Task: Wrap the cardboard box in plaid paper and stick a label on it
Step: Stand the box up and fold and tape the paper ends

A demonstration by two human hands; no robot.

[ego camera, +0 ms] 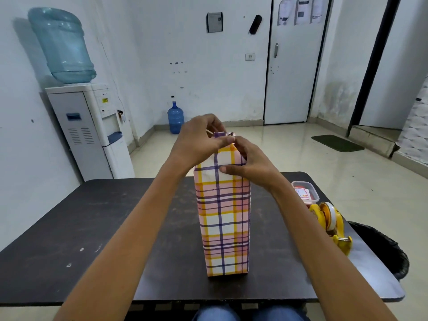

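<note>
Cardboard box [223, 216], one only, stands upright on its short end at the middle of the dark worktop [115, 216] in the head view. Its front and sides are covered in plaid paper [222, 239] of pink, yellow and purple. Two bare hands meet at its top. The left hand [199, 140] has a narrow grip, pinching the paper flap that sticks up at the far top edge. The right hand [250, 163] has its grip closed on the folded paper at the near top, fingers curled over the right edge and thumb pressed flat on the front of the cardboard box. On the worktop's right side lie one clear plastic container [304, 192] with red and white contents and, just beside it, one yellow tape dispenser [331, 221]. One black-lined bin [382, 246] sits off the right edge. There are two water bottles: one upturned bottle [62, 45] on the white dispenser [92, 130] at left, and one blue bottle [175, 118] on the floor by the far wall.
</note>
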